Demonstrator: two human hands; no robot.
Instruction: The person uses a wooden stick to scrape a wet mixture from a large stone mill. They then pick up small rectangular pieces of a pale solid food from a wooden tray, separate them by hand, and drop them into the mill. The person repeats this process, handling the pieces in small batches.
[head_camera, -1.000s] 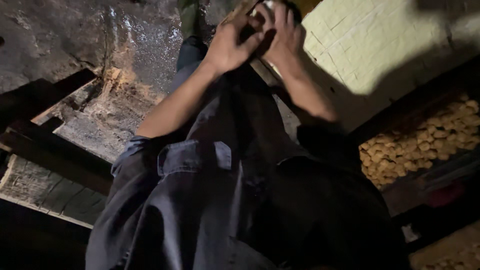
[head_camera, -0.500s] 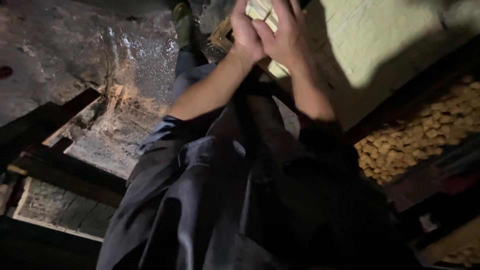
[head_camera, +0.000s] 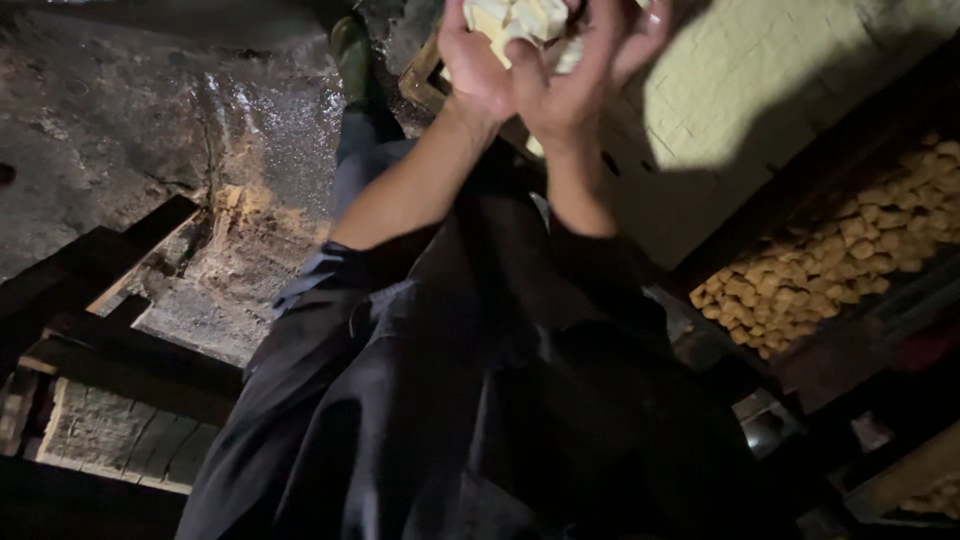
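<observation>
Both hands meet at the top of the view, cupped together around a cluster of pale yellow-white cubes (head_camera: 520, 20). The left hand (head_camera: 480, 70) wraps the cluster from the left, palm turned toward it; the right hand (head_camera: 585, 70) closes over it from the right, its fingers (head_camera: 610, 35) curled across the front, so the grip of each hand is pressed around the cubes. The top of the cluster is cut off by the frame edge. Below the hands, 2 bare forearms run down into rolled dark sleeves (head_camera: 330, 275), and a dark apron or garment (head_camera: 480, 400) fills the middle and bottom of the view. Just behind the hands is the corner of a wooden tray (head_camera: 425, 80), and beside it a broad sheet of pale, scored blocks (head_camera: 760, 80) lit brightly. To the right, well apart from the hands, a dark rack holds a tray of small golden-brown fried pieces (head_camera: 840, 260). To the left lies a wet, rough concrete floor (head_camera: 130, 130) with dark wooden beams (head_camera: 110, 330) across it, and a dark green boot (head_camera: 352, 55) near the top.
</observation>
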